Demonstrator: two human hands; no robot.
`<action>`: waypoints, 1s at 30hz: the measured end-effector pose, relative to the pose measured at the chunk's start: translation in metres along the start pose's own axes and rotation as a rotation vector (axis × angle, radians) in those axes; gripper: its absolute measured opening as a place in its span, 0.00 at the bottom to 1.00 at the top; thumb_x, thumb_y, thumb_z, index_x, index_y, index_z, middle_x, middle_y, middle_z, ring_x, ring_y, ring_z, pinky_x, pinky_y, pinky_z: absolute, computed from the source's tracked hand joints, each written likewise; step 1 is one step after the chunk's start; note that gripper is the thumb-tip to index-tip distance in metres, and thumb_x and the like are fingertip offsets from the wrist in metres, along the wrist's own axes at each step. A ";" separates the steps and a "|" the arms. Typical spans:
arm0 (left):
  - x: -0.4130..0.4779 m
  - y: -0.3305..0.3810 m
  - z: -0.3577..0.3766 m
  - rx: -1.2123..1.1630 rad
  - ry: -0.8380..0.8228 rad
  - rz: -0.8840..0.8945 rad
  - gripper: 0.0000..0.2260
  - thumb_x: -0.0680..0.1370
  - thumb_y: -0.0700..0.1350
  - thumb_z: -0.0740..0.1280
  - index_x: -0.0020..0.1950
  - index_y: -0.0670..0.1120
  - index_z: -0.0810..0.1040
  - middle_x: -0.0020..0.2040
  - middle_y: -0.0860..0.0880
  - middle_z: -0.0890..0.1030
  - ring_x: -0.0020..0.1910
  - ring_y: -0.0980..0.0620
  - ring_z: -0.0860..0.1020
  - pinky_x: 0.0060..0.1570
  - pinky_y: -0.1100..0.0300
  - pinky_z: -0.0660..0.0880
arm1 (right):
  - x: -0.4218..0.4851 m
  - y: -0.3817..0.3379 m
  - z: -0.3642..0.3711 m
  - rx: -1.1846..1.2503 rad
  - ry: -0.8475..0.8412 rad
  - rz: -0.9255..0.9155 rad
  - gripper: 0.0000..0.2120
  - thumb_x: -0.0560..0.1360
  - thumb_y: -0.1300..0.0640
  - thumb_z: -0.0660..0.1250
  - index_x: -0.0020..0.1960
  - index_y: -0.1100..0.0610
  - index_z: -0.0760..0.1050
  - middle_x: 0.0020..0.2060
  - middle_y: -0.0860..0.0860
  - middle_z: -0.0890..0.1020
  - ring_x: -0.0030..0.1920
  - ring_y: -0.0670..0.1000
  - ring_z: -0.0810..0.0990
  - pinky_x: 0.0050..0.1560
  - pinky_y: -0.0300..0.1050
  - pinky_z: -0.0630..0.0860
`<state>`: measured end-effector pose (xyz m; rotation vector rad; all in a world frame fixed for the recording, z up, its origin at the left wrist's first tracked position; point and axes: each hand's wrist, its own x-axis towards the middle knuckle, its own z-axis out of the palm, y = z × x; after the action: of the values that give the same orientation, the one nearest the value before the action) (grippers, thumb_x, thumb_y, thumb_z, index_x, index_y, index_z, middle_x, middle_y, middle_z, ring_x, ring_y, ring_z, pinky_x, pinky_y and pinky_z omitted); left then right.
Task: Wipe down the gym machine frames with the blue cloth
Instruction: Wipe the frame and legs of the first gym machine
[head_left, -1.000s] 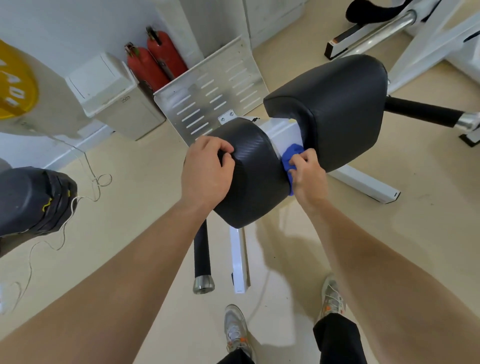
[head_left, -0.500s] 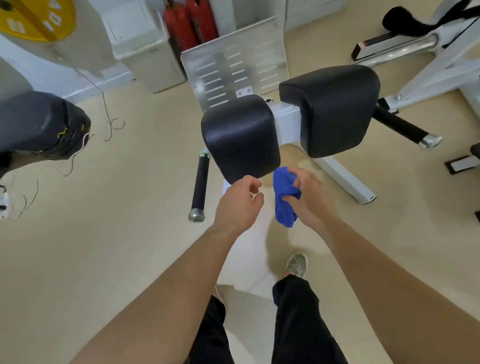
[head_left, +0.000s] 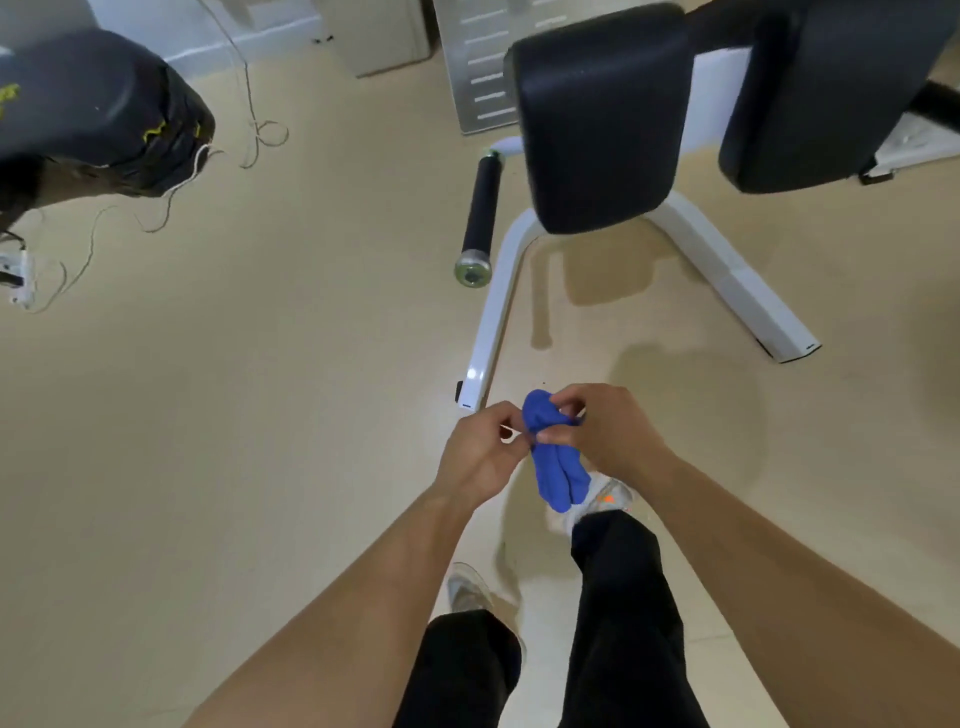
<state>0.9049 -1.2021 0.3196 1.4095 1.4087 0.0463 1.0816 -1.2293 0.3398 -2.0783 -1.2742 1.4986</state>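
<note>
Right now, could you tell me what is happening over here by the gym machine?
A person is standing just in front of a gym machine with black pads and a white frame. Both hands are on the blue cloth: the left hand pinches one edge, and the right hand grips the top, apparently bunching or refolding it. The cloth hangs in the air above the floor, touching no part of the machine, so no wiping is happening at this instant.

right black pad (head_left: 841, 93) cut off by the top edge, blue cloth (head_left: 556, 467) partly hidden behind fingers (head_left: 558, 410)
</note>
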 end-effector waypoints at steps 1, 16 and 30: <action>-0.002 -0.019 -0.005 -0.010 0.017 -0.016 0.03 0.74 0.47 0.68 0.42 0.53 0.76 0.44 0.55 0.82 0.47 0.55 0.80 0.53 0.52 0.77 | 0.005 0.001 0.015 -0.024 -0.033 -0.019 0.12 0.70 0.56 0.77 0.51 0.53 0.80 0.44 0.49 0.80 0.42 0.48 0.78 0.43 0.39 0.74; 0.146 -0.273 -0.009 0.276 0.221 -0.006 0.04 0.81 0.47 0.61 0.52 0.55 0.74 0.44 0.53 0.80 0.43 0.49 0.77 0.41 0.55 0.74 | 0.183 0.110 0.181 -0.519 -0.016 -0.175 0.08 0.72 0.64 0.63 0.44 0.52 0.76 0.40 0.50 0.79 0.37 0.54 0.79 0.38 0.54 0.80; 0.360 -0.406 0.058 0.161 0.343 0.137 0.10 0.79 0.43 0.59 0.49 0.46 0.80 0.47 0.50 0.82 0.47 0.48 0.78 0.47 0.52 0.76 | 0.368 0.233 0.363 0.176 0.403 -0.148 0.04 0.75 0.57 0.69 0.46 0.52 0.74 0.51 0.48 0.73 0.44 0.44 0.77 0.43 0.31 0.71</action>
<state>0.7725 -1.0968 -0.1989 1.6886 1.6206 0.2804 0.9066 -1.1695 -0.1960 -1.9906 -1.0714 1.0206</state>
